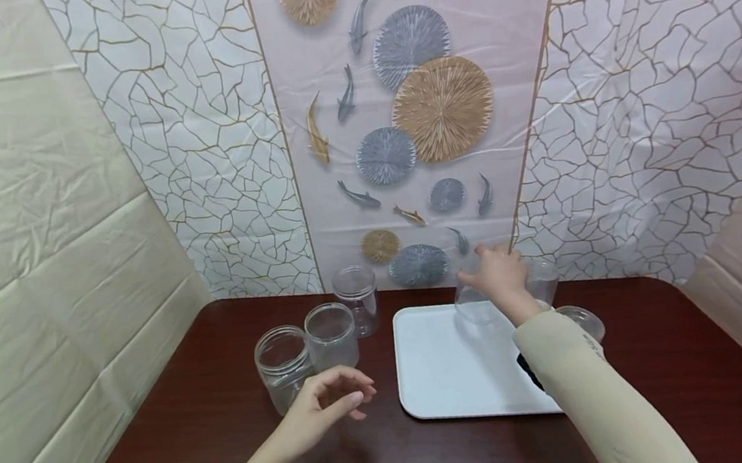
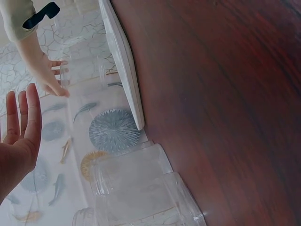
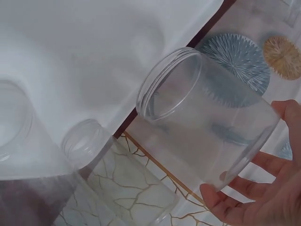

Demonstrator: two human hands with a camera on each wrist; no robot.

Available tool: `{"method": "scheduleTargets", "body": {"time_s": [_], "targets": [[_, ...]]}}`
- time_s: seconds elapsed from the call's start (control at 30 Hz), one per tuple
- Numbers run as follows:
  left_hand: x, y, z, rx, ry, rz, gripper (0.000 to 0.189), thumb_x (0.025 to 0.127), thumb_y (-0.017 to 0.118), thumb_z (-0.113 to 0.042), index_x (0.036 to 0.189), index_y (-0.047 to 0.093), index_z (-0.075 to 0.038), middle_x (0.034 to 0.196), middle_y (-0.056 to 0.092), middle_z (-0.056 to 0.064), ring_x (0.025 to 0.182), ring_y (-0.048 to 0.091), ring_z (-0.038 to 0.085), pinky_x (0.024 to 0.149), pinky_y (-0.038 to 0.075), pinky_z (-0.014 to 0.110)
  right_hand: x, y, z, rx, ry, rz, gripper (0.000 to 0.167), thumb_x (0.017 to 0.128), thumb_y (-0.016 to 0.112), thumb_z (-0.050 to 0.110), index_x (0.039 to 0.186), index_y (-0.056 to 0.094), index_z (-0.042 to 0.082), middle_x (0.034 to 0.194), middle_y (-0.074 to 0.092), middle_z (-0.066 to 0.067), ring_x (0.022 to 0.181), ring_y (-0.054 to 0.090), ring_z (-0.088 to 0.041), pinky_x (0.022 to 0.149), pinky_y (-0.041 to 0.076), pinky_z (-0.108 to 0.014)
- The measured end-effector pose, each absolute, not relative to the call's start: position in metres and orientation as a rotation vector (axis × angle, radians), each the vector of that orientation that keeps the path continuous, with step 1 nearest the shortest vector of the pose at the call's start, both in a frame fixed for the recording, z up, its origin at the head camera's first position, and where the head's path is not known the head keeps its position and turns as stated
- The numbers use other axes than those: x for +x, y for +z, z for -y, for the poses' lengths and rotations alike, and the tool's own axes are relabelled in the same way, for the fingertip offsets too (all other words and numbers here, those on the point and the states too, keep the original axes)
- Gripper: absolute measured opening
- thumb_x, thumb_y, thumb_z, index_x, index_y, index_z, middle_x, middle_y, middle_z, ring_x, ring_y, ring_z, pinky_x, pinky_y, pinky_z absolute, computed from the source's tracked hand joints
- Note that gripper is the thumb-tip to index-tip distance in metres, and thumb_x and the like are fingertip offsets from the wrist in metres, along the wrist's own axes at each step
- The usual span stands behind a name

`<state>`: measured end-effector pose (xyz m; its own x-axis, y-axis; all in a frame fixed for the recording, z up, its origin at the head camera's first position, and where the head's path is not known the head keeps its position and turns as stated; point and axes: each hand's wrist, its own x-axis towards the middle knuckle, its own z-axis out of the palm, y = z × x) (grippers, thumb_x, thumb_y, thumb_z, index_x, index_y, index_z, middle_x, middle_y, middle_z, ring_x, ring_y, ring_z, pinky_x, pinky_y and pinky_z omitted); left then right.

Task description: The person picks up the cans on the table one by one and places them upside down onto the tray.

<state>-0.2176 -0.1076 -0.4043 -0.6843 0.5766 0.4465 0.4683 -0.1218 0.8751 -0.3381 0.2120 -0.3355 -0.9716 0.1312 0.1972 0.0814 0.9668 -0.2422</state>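
Note:
My right hand (image 1: 501, 278) grips a clear plastic jar (image 3: 221, 113) by its base, fingertips and thumb spread round the edge. The jar's threaded mouth points down, over the back part of a white tray (image 1: 456, 374). My left hand (image 1: 325, 408) holds nothing, its fingers loosely bent in front of the left jars; the left wrist view shows those fingers (image 2: 33, 113) upraised. Nearest it are two clear jars, one at the left (image 1: 283, 367) and one beside it (image 1: 332, 339), both with mouths up.
A third jar (image 1: 358, 302) stands behind those two, near the wall. Right of the tray are another clear jar (image 1: 543, 284) and a nearer one (image 1: 582, 323), partly hidden by the right sleeve. The dark red table (image 1: 182, 444) meets a patterned cloth backdrop (image 1: 240, 170).

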Motion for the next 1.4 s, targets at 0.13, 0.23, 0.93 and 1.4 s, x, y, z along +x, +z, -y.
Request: {"method": "scheduleTargets", "body": {"time_s": [0.13,0.23,0.93,1.4], "targets": [[-0.218,-0.406,0.108,1.194,1.94,-2.032,0.02,0.093,0.052,0.0,0.108,0.055,0.014,0.098,0.061,0.032,0.089,0.064,0.004,0.069,0.058,0.039,-0.341,-0.338,-0.213,-0.195,0.327,2.921,0.07,0.085,0.061,0.047,0.137,0.044,0.003,0.131,0.048,-0.032,0.113,0.045,-0.053,0.09,0.043,-0.061],[-0.218,-0.408,0.108,1.174,1.932,-2.038,0.02,0.093,0.052,0.0,0.108,0.055,0.013,0.098,0.06,0.033,0.089,0.063,0.004,0.07,0.058,0.038,-0.342,-0.34,-0.213,-0.226,0.338,2.937,0.068,0.086,0.061,0.046,0.137,0.045,0.003,0.131,0.047,-0.033,0.116,0.043,-0.053,0.094,0.04,-0.062],[-0.217,-0.407,0.108,1.121,1.904,-2.033,0.021,0.094,0.052,-0.002,0.109,0.055,0.012,0.101,0.056,0.04,0.091,0.063,0.008,0.07,0.058,0.036,-0.343,-0.361,-0.212,-0.227,0.396,3.002,0.066,0.086,0.062,0.044,0.132,0.046,-0.001,0.132,0.04,-0.039,0.12,0.035,-0.058,0.095,0.036,-0.068],[-0.216,-0.409,0.11,1.12,1.913,-2.033,0.019,0.094,0.052,-0.002,0.109,0.056,0.01,0.101,0.056,0.04,0.092,0.063,0.006,0.071,0.058,0.037,-0.35,-0.366,-0.211,-0.264,0.38,3.01,0.066,0.086,0.063,0.045,0.132,0.048,0.0,0.131,0.045,-0.035,0.12,0.038,-0.056,0.096,0.036,-0.069]]}}
